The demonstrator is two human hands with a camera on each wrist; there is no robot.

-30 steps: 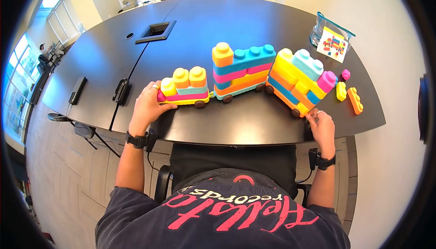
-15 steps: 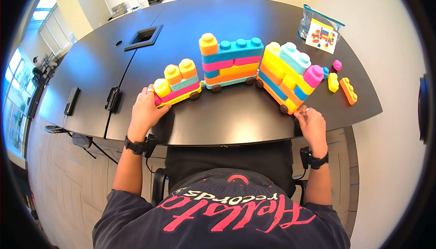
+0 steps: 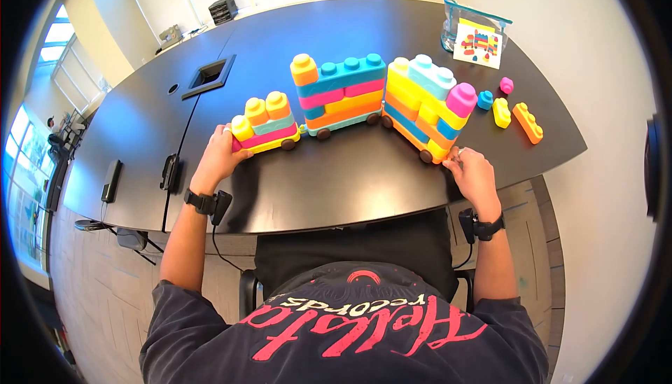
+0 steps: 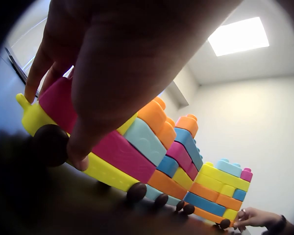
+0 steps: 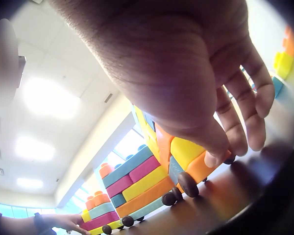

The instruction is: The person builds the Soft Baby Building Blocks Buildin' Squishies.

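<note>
A three-car train of toy building blocks curves across the dark table (image 3: pixel 336 181). My left hand (image 3: pixel 213 160) grips the left car (image 3: pixel 273 130), thumb low on its yellow base and fingers on the far side in the left wrist view. The taller middle car (image 3: pixel 343 97) is between the end cars, an orange block on its left top. At the right car (image 3: pixel 416 121), my right hand (image 3: pixel 476 177) pinches the low orange base end with thumb and fingers. In the right wrist view, dark wheels (image 5: pixel 188 184) stand close over the tabletop.
Loose blocks lie right of the train: blue (image 3: pixel 484 100), magenta (image 3: pixel 506 86), yellow (image 3: pixel 501 113) and orange (image 3: pixel 527 123). Behind them stands a clear bag (image 3: pixel 483 14) with a picture card (image 3: pixel 478 45). A black device (image 3: pixel 169 172) lies at left, near a table socket recess (image 3: pixel 210 76).
The train has shifted left, away from the loose blocks, with both hands still holding its ends. The blue loose block has come into view. The head view has turned.
</note>
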